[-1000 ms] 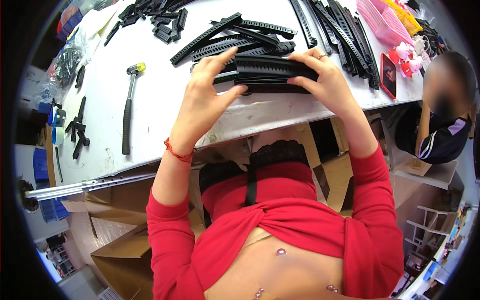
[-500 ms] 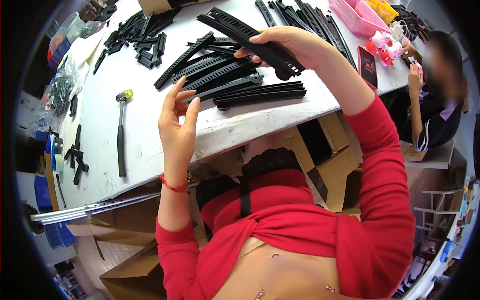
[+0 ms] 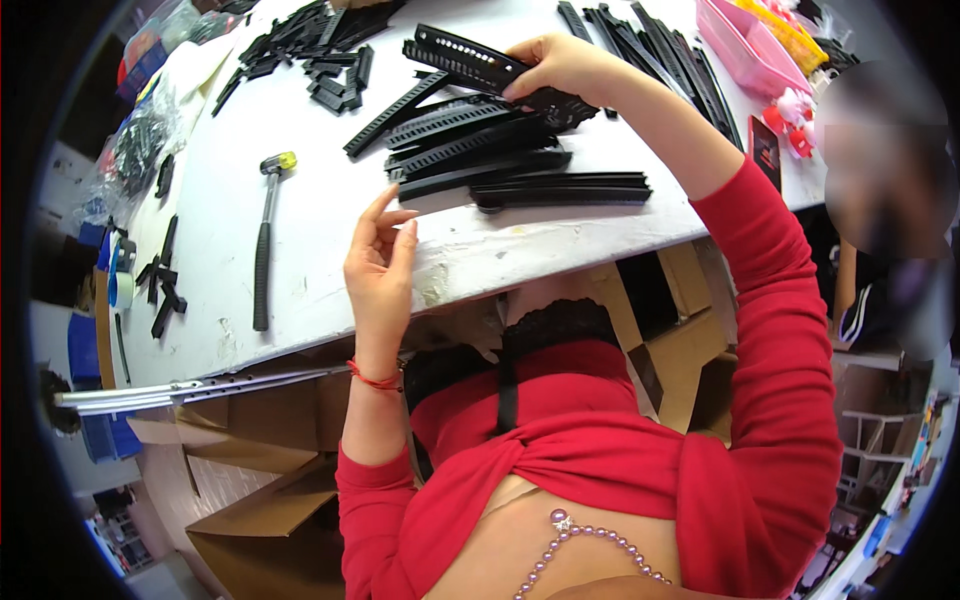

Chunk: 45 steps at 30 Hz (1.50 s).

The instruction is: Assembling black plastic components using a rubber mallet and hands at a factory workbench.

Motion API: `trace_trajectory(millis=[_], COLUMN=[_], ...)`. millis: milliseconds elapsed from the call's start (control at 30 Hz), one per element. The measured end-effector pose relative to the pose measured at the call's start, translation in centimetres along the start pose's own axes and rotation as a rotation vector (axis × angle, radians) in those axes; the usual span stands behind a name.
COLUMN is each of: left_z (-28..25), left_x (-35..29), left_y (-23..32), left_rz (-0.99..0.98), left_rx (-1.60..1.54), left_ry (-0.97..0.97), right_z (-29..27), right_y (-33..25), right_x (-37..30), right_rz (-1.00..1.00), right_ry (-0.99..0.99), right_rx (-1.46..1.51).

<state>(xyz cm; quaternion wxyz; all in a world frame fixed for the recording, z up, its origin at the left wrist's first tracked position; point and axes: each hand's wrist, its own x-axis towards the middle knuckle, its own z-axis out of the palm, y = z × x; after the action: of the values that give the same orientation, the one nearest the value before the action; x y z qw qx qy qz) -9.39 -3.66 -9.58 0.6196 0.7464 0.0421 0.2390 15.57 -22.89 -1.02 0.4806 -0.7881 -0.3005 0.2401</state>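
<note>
My right hand is closed on a long black slotted plastic strip; its thumb presses the near side, and the other fingers are mostly hidden. The strip is tilted above a pile of similar black strips on the white table. My left hand is open and holds nothing, its fingers half curled. Its index fingertip is by the left end of the lowest strip in that pile; whether they touch, I cannot tell. A separate stack of black strips lies near the table's front edge.
A hammer with a black grip lies at left, beside small black parts. Short black pieces and more long strips lie farther back. A pink basket stands back right. Another person sits at right.
The held strip has turned in my right hand, and its slotted side shows differently, over the pile. The whole view has shifted, the table moving slightly right. My left hand stays open.
</note>
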Motion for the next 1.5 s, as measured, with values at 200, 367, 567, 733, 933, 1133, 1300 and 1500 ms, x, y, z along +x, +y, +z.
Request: trace_trajectory(millis=[200,367,567,733,933,1133,1300,1500], left_z=[0.1,0.1,0.0,0.8,0.3,0.3,-0.1,-0.2], left_x=[-0.3,-0.1,-0.2,0.3,-0.3,-0.3,-0.4,-0.6], left_y=[0.0,0.0,0.1,0.8,0.5,0.1,0.2,0.3], left_rz=[0.008,0.024,0.023,0.051,0.048,0.062,0.042,0.053], left_rx=[0.034,0.04,0.035,0.031,0.087,0.069,0.069,0.091], left_ry=[0.046,0.049,0.06,0.037,0.065,0.067,0.053,0.01], right_z=[1.8,2.4,2.3,-3.7,6.9,9.6,7.5,6.2], right_y=[-2.2,-0.5,-2.5,3.1,-2.7,-2.6,-1.9,0.3], right_x=[0.0,0.8,-0.1,3.8,-2.6,-3.5,-6.8,-12.8], right_rz=[-0.151,-0.231,-0.212,-0.778,0.084,0.089,-0.227,-0.337], right_ry=[0.163,0.266,0.339,-0.199,0.241,0.315,0.15,0.265], right_rx=[-0.509,-0.695,-0.646,0.756,1.107,1.285,0.702,-0.668])
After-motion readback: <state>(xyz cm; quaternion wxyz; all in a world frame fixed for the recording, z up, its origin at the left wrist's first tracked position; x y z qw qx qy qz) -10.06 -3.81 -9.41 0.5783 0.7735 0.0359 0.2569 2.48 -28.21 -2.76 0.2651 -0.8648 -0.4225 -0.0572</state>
